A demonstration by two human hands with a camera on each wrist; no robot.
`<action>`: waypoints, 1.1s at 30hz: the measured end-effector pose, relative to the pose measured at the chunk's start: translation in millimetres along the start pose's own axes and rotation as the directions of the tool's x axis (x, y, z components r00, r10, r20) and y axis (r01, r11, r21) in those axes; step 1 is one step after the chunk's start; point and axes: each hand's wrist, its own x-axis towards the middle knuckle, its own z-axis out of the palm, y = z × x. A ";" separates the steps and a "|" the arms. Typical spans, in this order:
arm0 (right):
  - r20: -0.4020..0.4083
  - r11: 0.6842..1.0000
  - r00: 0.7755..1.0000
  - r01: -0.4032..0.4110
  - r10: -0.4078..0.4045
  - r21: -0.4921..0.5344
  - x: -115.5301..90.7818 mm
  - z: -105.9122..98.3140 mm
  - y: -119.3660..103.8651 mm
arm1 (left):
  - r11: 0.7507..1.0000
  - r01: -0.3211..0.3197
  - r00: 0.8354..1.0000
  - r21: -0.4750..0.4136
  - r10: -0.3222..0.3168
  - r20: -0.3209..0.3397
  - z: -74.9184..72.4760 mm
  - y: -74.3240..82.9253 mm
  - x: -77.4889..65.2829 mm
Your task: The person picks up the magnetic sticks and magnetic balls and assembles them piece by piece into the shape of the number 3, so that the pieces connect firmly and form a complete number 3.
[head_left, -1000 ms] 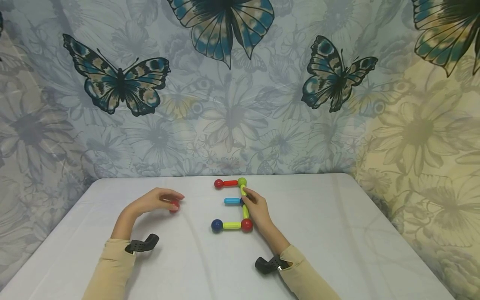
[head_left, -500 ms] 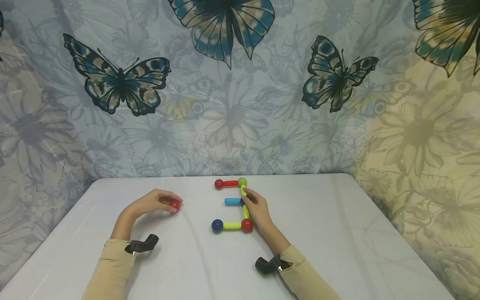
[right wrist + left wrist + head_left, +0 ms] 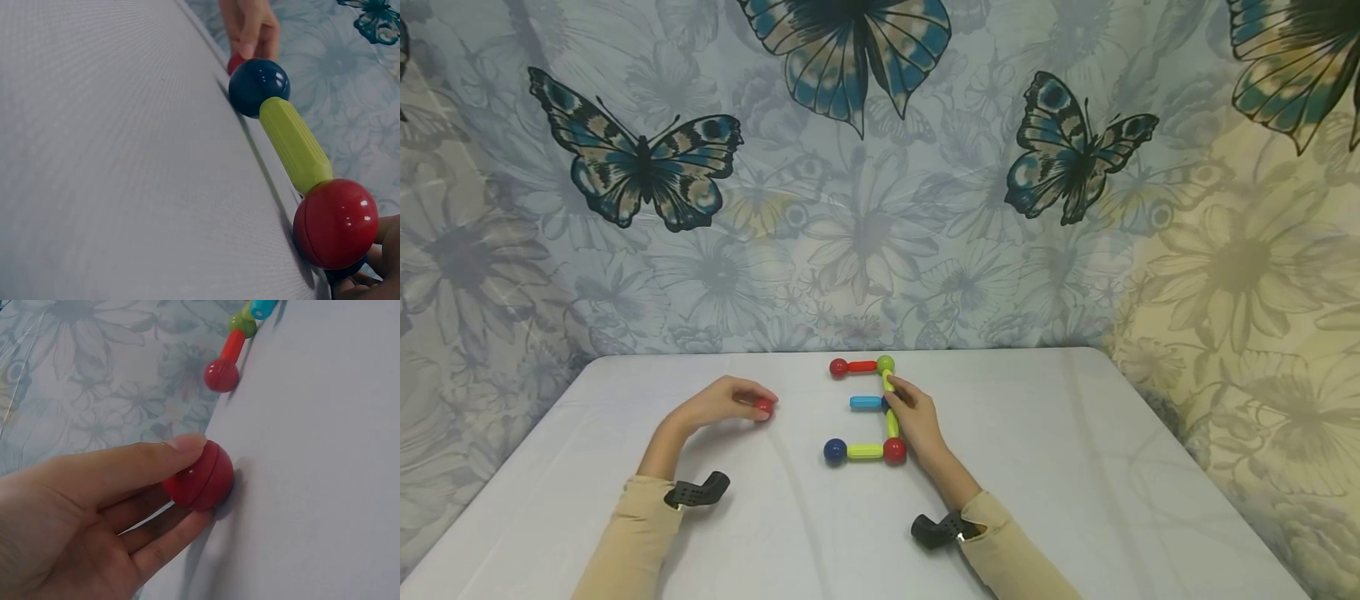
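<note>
My left hand pinches a glossy red ball between thumb and fingers, close above the white table, left of a ball-and-stick structure. That structure is laid out like a reversed letter E. Its top arm is a red stick with a red ball, meeting a green ball. A light blue stick forms the middle arm, and a yellow-green stick joins a dark blue ball to a red corner ball. My right hand holds the spine around its middle ball, partly hiding it.
The white tabletop extends around both hands, its back edge close behind the structure. Behind it hangs a patterned cloth with butterflies and flowers. Both wrists wear a black camera strap.
My left hand has shifted slightly right with the red ball, toward the structure. The right hand and the structure stay where they were.
</note>
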 end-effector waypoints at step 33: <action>0.006 1.000 1.000 -0.008 0.007 0.018 0.8 0.1 0.0 | 0.992 -0.100 0.979 -0.072 0.085 -0.183 61.9 30.6 42.3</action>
